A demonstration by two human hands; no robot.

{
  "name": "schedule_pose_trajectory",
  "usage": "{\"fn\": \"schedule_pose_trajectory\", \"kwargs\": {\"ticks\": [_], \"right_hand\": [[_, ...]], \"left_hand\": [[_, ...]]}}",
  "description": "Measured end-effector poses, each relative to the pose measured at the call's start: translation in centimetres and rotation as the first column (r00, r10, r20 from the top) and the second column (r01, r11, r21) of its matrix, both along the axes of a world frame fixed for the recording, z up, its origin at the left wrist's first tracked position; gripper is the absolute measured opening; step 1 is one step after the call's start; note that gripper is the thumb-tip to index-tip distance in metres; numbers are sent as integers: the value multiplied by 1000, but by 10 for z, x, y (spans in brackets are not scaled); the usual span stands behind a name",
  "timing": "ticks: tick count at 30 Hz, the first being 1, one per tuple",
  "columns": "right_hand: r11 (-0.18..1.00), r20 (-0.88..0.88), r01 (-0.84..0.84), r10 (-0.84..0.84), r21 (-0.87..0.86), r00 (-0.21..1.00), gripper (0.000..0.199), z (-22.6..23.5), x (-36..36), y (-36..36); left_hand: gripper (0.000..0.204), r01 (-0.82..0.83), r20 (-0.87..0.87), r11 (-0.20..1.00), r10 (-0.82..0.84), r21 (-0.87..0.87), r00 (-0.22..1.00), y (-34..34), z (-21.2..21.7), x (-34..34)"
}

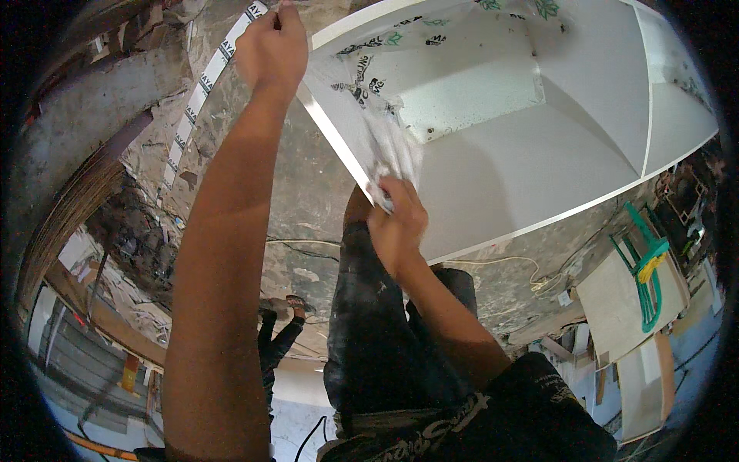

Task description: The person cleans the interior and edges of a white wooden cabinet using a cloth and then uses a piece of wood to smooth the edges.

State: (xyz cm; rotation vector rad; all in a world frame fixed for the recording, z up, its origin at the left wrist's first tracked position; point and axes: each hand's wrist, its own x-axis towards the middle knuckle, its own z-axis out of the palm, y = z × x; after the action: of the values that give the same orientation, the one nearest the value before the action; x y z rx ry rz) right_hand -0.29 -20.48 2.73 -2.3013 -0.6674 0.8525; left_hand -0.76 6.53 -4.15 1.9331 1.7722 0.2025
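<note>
A white box-like cabinet [477, 185] with a divider lies open side up in front of me. Clear plastic film [389, 138] with black and green print clings inside its left end and along the far wall. Its near-left part is bunched into creases, and my right hand [398, 219] grips them at the cabinet's near-left corner. Beside the far-left corner, my left hand [273, 54] is raised with its fingers curled closed. Whatever is in those fingers, if anything, is hidden.
A printed white strip [208, 85] lies on the rough floor left of the cabinet. Thin cables [531, 269] run across the floor at right, near boards and a green-framed tool [647, 269]. Another person's leg and foot [296, 308] show behind my left arm. Stacked sheets [73, 208] stand far left.
</note>
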Motion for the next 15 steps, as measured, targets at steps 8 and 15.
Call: {"fn": "schedule_pose_trajectory", "kwargs": {"ticks": [8, 15], "right_hand": [[996, 33, 16, -18, 86, 999, 32, -15, 10, 89], [981, 47, -37, 29, 191, 998, 31, -25, 15, 96]], "left_hand": [[43, 16, 57, 996, -21, 83, 998, -4, 13, 13], [41, 23, 79, 998, -28, 66, 996, -3, 16, 13]]}}
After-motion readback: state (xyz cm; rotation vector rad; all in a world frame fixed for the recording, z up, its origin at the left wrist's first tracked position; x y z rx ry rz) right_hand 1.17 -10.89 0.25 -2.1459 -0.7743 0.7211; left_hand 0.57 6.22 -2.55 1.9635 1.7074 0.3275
